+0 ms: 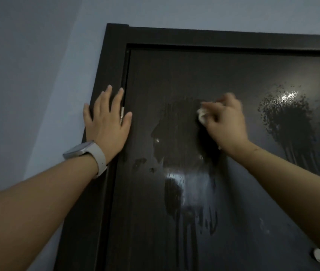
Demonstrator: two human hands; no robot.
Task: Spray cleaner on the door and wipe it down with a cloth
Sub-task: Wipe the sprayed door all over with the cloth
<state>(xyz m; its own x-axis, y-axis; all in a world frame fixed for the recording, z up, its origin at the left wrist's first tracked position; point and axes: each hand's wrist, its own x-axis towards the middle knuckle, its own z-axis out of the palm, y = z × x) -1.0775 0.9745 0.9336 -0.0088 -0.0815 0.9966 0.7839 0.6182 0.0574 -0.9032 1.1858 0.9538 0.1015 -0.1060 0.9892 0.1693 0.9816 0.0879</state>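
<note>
The dark brown door (243, 192) fills the middle and right, wet with spray patches and drips. My right hand (225, 122) presses a small white cloth (202, 116) against the door's upper part, fingers curled over it; most of the cloth is hidden under the hand, and the hand is motion-blurred. My left hand (107, 118) lies flat with straight, spread fingers on the dark door frame (114, 61) at the hinge side, a white watch on its wrist. A spray bottle is not in view.
A pale blue-grey wall (28, 75) runs to the left of and above the frame. A metal hinge (122, 114) shows between frame and door by my left hand. A small white object (319, 256) sits on the door at the lower right.
</note>
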